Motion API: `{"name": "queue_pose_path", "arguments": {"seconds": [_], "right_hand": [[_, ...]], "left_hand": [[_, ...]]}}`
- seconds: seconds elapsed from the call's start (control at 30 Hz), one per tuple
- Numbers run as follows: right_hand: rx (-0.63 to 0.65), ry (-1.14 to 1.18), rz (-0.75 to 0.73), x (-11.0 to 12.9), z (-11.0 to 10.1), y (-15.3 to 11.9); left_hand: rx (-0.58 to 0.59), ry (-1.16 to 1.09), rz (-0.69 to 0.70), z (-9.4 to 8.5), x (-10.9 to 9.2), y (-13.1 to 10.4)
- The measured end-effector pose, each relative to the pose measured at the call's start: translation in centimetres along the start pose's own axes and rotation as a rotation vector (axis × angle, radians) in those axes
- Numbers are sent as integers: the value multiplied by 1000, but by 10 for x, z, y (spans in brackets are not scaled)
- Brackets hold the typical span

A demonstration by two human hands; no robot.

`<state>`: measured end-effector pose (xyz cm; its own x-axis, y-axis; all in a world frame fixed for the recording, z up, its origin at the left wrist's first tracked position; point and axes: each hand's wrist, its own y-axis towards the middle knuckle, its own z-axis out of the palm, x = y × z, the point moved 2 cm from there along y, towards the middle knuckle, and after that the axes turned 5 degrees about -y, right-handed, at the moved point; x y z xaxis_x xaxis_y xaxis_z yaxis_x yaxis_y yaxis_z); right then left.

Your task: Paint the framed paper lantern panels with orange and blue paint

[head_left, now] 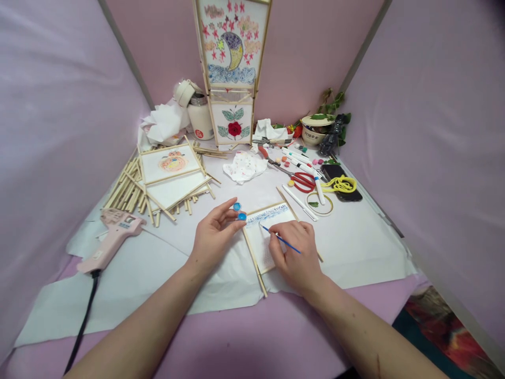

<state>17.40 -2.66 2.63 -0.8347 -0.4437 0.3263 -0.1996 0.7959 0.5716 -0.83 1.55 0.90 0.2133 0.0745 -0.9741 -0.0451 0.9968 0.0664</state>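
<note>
A white panel (258,247) framed with thin wooden sticks lies on the covered table, with rows of blue marks along its far edge. My right hand (298,252) rests over the panel's right part, closed on a thin blue paintbrush (284,242). The brush tip points at the panel just below the blue marks. At the panel's far left corner, my left hand (216,231) pinches a small blue paint pot (242,216) between thumb and fingers. Its round blue lid (236,206) sits just beyond, near the fingertips.
A pink glue gun (112,239) lies left, its black cord running forward. Wooden sticks (126,192) and a framed drawing (169,163) are behind it. A tall decorated frame (232,95) stands at the back. Red-handled scissors (303,181), pens, a phone (341,181) and yellow cord (343,184) lie right.
</note>
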Motion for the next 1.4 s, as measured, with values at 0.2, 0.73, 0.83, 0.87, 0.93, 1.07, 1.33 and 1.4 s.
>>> {"name": "queue_pose_path", "arguments": {"seconds": [0.2,0.73,0.83,0.87,0.93,1.07,1.33,1.4], "right_hand": [[85,78,-64,10,3,-1],[58,66,0,2,-1,0],[94,102,-52,7,0,0],[90,95,-53,6,0,0],[58,60,-32,2,-1,1],[-61,-41,55,-11,-7,3],[-166,250,-33,-4,-19,0],[-142,276,-48,-2,-19,0]], "left_hand": [[13,-2,-4,-1,2,0],[17,-6,-13,0,1,0],[27,-10,-16,0,1,0],[26,-10,-17,0,1,0],[23,-8,-21,0,1,0],[23,2,-31,0,1,-1],[106,57,-34,0,6,-1],[133,75,-39,0,7,-2]]}}
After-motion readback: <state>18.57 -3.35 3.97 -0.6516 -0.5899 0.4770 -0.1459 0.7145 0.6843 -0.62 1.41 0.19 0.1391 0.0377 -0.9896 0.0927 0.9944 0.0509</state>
